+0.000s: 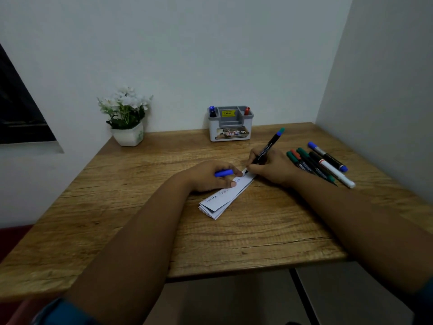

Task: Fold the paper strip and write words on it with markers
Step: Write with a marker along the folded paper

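A folded white paper strip (222, 199) lies slanted on the wooden table (140, 219), with handwritten blue words along its top face. My left hand (210, 175) presses the strip down and holds a blue marker cap (223, 173) in its curled fingers. My right hand (273, 168) grips a black marker (269, 145) with a blue-green end, its tip touching the far end of the strip.
Several loose markers (323, 166) lie in a bunch right of my right hand. A grey and white pen holder (230, 124) stands against the back wall with two markers in it. A white pot of white flowers (127, 118) sits at the back left.
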